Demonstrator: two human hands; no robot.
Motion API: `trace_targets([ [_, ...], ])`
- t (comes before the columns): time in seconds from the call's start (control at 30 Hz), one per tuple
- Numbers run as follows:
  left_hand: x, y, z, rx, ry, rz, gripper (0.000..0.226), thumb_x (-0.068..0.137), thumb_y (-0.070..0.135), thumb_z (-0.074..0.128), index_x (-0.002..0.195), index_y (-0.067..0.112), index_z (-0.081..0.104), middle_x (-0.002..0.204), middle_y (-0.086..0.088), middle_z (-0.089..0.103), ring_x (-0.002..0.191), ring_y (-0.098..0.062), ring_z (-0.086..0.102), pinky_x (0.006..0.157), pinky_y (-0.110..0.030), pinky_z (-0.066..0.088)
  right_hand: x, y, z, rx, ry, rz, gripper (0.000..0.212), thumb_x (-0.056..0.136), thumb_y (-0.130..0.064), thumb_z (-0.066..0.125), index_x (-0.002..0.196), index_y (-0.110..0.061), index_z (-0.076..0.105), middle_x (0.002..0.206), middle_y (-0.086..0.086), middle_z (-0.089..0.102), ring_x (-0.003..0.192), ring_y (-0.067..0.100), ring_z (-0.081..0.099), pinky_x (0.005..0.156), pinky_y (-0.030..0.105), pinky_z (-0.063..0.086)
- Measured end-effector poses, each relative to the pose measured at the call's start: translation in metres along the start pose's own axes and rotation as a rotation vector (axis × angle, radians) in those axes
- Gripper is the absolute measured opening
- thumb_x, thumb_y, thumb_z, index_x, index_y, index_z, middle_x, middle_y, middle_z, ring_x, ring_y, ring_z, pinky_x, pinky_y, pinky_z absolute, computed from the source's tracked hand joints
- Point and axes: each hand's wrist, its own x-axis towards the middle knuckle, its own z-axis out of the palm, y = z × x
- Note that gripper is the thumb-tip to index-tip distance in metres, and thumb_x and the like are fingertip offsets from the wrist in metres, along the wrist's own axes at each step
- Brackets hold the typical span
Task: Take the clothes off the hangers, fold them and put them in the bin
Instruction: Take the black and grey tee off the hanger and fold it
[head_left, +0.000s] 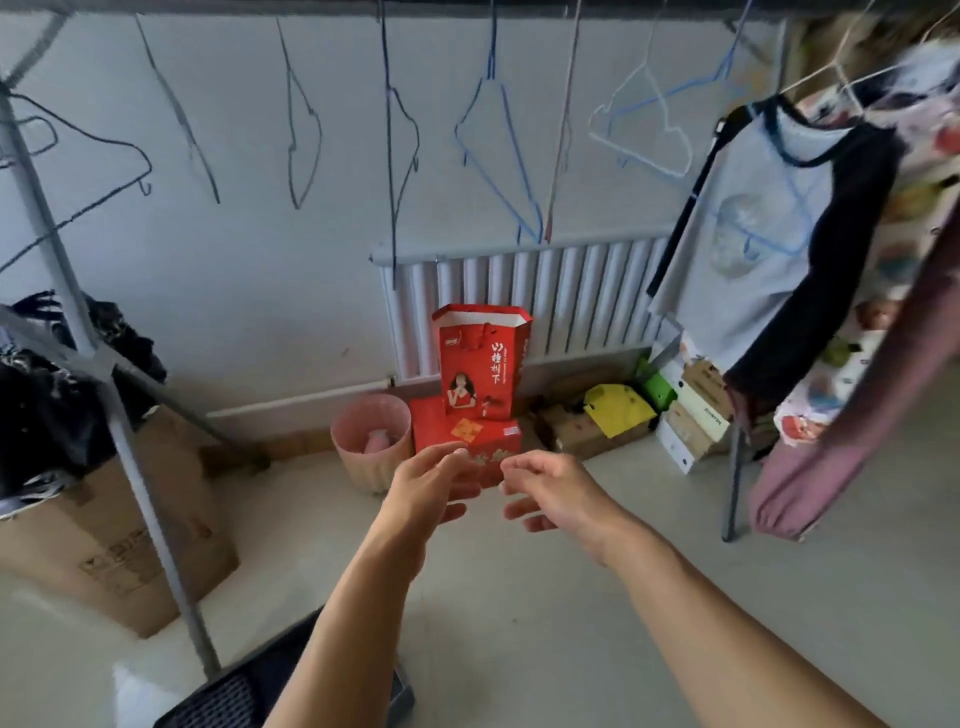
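My left hand (428, 488) and my right hand (553, 493) are held out side by side in the middle of the view, fingers loosely curled, holding nothing. Several bare wire hangers (488, 150) hang from the rail along the top. At the right a light grey shirt with dark sleeves (769, 249) hangs on a blue hanger, with a patterned garment (919, 171) and a pink garment (831, 467) beside it. A cardboard box (104, 540) at the left holds dark clothes (47, 395). A dark slatted bin (249, 691) shows at the bottom edge under my left forearm.
The grey rack leg (150, 514) slants down at the left; another leg (732, 483) stands at the right. Against the wall are a white radiator (561, 301), a pink waste basket (371, 441), red boxes (483, 374) and stacked shoe boxes (691, 415).
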Motion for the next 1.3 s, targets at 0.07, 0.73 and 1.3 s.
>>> trace_targets([
  [0.07, 0.004, 0.012, 0.046, 0.018, -0.042, 0.015, 0.01, 0.099, 0.024, 0.056, 0.1, 0.026, 0.066, 0.096, -0.003, 0.075, 0.093, -0.023, 0.071, 0.088, -0.041, 0.055, -0.003, 0.005, -0.05, 0.031, 0.034, -0.003, 0.015, 0.098, -0.033, 0.055, 0.109, -0.026, 0.063, 0.104, 0.0, 0.07, 0.088, 0.017, 0.072, 0.076, 0.034, 0.056],
  [0.73, 0.047, 0.168, 0.386, 0.054, -0.299, 0.233, 0.017, 0.1, 0.021, 0.053, 0.11, 0.022, 0.066, 0.093, 0.004, 0.074, 0.08, -0.004, 0.069, 0.077, -0.024, 0.053, 0.035, -0.024, -0.399, 0.209, 0.412, -0.321, 0.014, 0.097, -0.02, 0.057, 0.1, -0.018, 0.07, 0.086, 0.003, 0.073, 0.074, 0.018, 0.071, 0.068, 0.035, 0.057],
  [1.3, 0.072, 0.247, 0.422, -0.085, -0.109, 0.291, 0.041, 0.101, 0.019, 0.051, 0.141, 0.019, 0.042, 0.116, -0.002, 0.057, 0.096, -0.012, 0.06, 0.076, -0.027, 0.055, 0.169, -0.166, -0.516, -0.512, 0.783, -0.259, 0.035, 0.095, -0.021, 0.047, 0.123, 0.0, 0.052, 0.124, 0.019, 0.057, 0.112, 0.039, 0.057, 0.085, 0.04, 0.048],
])
